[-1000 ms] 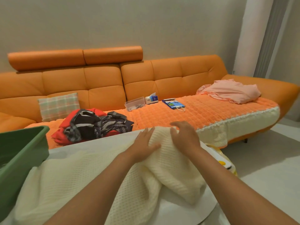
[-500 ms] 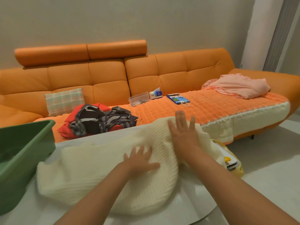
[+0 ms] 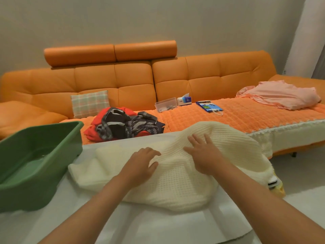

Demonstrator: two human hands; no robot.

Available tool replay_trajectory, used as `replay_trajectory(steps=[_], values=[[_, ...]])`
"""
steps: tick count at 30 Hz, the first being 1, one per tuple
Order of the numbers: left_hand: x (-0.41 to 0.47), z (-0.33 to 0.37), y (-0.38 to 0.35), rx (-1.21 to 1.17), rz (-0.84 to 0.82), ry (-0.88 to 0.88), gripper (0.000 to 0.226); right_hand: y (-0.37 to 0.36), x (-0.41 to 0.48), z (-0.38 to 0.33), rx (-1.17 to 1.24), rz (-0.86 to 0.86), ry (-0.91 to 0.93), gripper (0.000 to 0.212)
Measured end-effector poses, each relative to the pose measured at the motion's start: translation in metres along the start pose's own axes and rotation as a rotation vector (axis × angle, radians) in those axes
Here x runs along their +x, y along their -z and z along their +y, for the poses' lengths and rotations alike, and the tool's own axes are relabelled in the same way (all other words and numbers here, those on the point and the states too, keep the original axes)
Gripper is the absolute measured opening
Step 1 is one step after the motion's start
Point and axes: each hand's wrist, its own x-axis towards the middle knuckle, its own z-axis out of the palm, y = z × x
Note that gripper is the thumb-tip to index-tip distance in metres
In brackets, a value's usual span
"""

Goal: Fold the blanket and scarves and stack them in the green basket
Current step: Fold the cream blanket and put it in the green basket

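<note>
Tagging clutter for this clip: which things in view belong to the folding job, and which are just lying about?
Job: cream knit blanket under left hand and right hand; scarf pile; green basket.
Lying about: plaid cushion; clear plastic box; tissue box; blue paper bag; pink cloth.

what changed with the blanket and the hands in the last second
The cream blanket, which hung over the near edge of the table, has been drawn up and now lies on top of it. The right hand, curled at the far edge before, now presses flat with fingers spread; the left hand rests beside it. The green basket and the scarves stayed put.
</note>
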Motion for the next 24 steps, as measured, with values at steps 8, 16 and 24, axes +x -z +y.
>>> replay_trajectory(steps=[8,16,24], values=[[-0.079,-0.041,0.066,0.162,-0.072,0.050,0.011,0.055,-0.016,-0.129,0.609,-0.063,0.378,0.031],[-0.131,-0.100,0.066,0.114,-0.153,0.140,0.033,0.044,0.005,-0.169,0.538,0.019,0.158,0.032],[-0.109,-0.105,0.038,-0.053,0.244,0.130,0.059,0.070,0.014,-0.144,1.366,0.091,-0.120,0.025]])
